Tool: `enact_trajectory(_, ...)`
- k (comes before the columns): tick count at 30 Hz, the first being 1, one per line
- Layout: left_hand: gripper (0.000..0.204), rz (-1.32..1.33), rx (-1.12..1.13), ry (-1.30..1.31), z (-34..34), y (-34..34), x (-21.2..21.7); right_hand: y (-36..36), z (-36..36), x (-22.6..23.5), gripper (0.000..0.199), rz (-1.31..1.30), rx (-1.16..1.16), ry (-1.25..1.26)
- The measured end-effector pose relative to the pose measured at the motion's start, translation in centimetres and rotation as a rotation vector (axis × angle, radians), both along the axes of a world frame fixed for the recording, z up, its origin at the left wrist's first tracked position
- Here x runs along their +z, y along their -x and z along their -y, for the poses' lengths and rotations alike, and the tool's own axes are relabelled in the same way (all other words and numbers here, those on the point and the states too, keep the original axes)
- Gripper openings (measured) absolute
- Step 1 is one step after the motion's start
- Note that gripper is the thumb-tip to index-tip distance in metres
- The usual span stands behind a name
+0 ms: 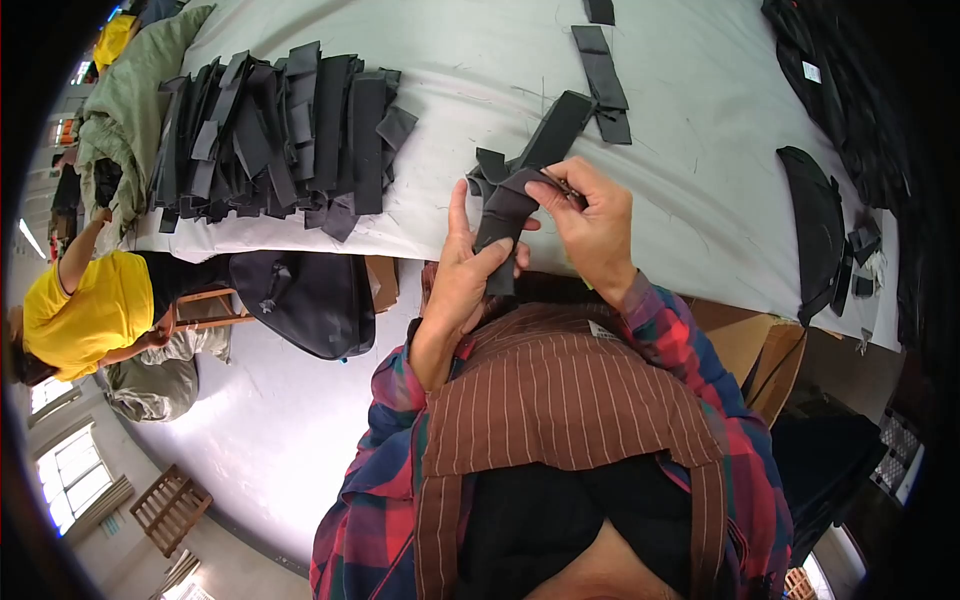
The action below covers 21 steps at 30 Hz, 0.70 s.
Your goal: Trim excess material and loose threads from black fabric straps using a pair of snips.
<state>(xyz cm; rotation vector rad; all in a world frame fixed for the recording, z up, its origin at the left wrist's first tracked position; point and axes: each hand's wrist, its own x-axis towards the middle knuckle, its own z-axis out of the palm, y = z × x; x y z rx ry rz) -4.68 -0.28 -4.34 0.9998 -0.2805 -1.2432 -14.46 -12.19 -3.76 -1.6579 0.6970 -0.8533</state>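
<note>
Near the front edge of the white-covered table, I hold a dark grey fabric strip (pixel 507 205) in both hands. My left hand (pixel 466 272) is closed around its lower part, with the thumb pressed on top and the index finger pointing up alongside. My right hand (pixel 597 222) pinches the strip's upper end between thumb and fingers. Just beyond my hands, another part of dark strip (pixel 556 126) slants away over the table; I cannot tell whether it is the same piece. A wide heap of similar strips (pixel 335 125) lies to the left.
Loose strips (pixel 599 68) lie at the far middle of the white table (pixel 690 190). A curved black panel (pixel 808 225) and black fabric (pixel 850 95) are on the right. Below the edge stand a cardboard box (pixel 730 335) and a black bag (pixel 318 305). A person (pixel 95 305) in yellow is at left.
</note>
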Motion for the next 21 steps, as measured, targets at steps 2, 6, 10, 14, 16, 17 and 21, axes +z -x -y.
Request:
enact_trajectory(2, 0.072, 0.099, 0.017, -0.034, -0.1, -0.1, -0.5, 0.1, 0.4, 0.1, 0.011, -0.021, -0.032, 0.012)
enact_trajectory(6, 0.034, 0.144, 0.006, -0.055, -0.2, -0.4, -1.0, 0.0, 0.8, 0.2, 0.011, -0.022, -0.028, -0.039)
enact_trajectory(10, 0.014, 0.457, 0.072, -0.173, -0.1, -0.5, -0.7, 0.7, 1.1, 0.4, 0.008, -0.057, 0.049, -0.117)
enact_trajectory(14, 0.010, 0.783, 0.169, -0.314, -0.2, -0.7, -1.7, 1.6, 0.0, -0.1, 0.006, -0.085, 0.149, -0.160)
enact_trajectory(16, 0.013, 0.905, 0.361, -0.087, 0.3, -0.5, -2.4, 1.8, -0.4, 0.0, 0.008, -0.076, 0.160, -0.197)
enact_trajectory(17, 0.013, 0.906, 0.360, -0.087, 0.3, -0.6, -2.7, 1.8, -0.5, -0.1, 0.013, -0.068, 0.170, -0.236)
enact_trajectory(21, 0.022, 1.289, 0.440, -0.071, 0.2, -0.8, -2.5, 1.9, -0.1, -0.6, 0.023, -0.026, 0.273, -0.099)
